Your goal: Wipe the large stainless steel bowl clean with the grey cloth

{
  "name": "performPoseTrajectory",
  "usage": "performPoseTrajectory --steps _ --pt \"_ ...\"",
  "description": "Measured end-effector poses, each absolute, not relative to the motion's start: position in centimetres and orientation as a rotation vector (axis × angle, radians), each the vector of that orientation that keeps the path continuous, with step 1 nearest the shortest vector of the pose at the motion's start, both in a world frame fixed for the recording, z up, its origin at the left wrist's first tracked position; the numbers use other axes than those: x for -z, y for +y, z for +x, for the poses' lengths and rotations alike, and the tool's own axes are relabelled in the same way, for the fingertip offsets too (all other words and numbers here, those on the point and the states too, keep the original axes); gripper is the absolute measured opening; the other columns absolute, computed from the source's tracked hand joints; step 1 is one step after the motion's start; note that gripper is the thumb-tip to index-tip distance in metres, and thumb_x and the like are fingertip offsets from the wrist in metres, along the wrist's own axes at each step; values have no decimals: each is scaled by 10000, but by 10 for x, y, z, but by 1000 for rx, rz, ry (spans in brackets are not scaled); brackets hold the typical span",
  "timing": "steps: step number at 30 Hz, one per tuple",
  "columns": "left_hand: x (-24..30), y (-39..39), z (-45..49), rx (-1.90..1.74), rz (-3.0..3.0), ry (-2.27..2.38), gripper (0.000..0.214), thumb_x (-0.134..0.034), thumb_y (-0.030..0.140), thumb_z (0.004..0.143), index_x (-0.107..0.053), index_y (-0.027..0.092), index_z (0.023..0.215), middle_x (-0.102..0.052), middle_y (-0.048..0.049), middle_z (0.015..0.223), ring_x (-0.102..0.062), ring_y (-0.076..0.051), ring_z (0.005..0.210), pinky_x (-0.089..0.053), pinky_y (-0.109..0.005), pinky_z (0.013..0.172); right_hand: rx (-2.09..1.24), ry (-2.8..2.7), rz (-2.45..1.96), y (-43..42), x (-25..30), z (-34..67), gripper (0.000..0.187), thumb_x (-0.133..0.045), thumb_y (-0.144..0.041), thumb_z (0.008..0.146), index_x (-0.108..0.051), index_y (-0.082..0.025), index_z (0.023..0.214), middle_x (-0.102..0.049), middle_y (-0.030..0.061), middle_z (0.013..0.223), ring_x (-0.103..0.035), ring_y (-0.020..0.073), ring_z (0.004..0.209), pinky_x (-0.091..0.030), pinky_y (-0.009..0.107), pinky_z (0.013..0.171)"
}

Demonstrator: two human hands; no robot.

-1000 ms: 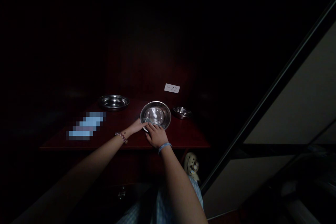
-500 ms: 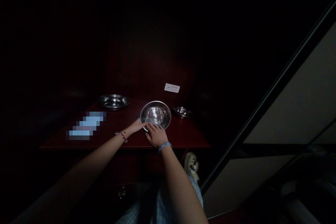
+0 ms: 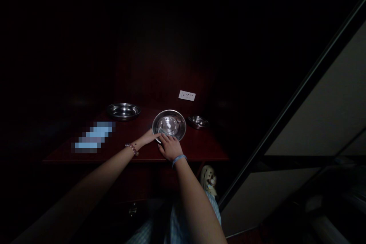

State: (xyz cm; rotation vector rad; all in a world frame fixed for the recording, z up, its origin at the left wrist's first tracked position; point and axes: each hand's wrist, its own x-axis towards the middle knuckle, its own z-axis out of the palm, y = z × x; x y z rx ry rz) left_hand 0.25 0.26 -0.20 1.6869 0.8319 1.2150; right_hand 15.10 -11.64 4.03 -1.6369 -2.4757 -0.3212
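A shiny stainless steel bowl point(image 3: 168, 125) is tipped toward me above the near part of the dark red table. My left hand point(image 3: 149, 136) grips its left rim, thumb over the edge and the other fingers hidden behind. My right hand point(image 3: 170, 148) reaches over the near rim, its fingers stretched and slightly apart against the inner wall. A pale greyish patch shows by these fingertips; I cannot tell whether it is a cloth or a reflection.
On the red table point(image 3: 194, 148), a wide steel dish point(image 3: 124, 111) stands left and a smaller steel bowl point(image 3: 198, 122) right. A blurred-out blue rectangle point(image 3: 94, 135) lies at left. A white socket point(image 3: 187, 95) is on the back wall; a clog point(image 3: 208, 179) shows below the table.
Almost nothing differs. Both hands stay at the steel bowl, and the view has shifted very slightly.
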Motion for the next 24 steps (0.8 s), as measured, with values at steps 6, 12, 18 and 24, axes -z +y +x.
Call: performPoseTrajectory --steps 6,12,18,24 --pt "1 1 2 -1234 1681 825 546 -767 471 693 -683 132 1112 -769 -147 1146 -696 -325 1143 -498 -508 1091 314 -2469 -1641 -117 -41 151 530 -429 -389 1041 -457 -181 1527 -489 98 1576 -468 264 1400 -399 469 1144" --pt "0 0 1 -1215 1700 857 476 -753 441 714 -693 135 1073 -776 -141 1113 -698 -325 1133 -503 -505 1086 315 -2475 -1642 -118 -42 151 533 -421 -394 1042 -460 -181 1529 -480 93 1584 -471 272 1399 -399 469 1147" --pt "-5 -5 2 -1230 1703 856 520 -764 461 714 -689 137 1115 -777 -138 1130 -698 -317 1137 -514 -489 1078 315 -2472 -1642 -119 -43 151 528 -430 -385 1039 -463 -191 1529 -488 93 1578 -475 265 1395 -401 456 1143" --pt "-6 -6 2 -1217 1659 864 548 -777 452 691 -680 116 1113 -759 -167 1165 -672 -346 1193 -473 -525 1117 299 -2485 -1654 -120 -45 150 532 -423 -378 1043 -451 -179 1535 -474 88 1589 -469 269 1397 -398 460 1146"
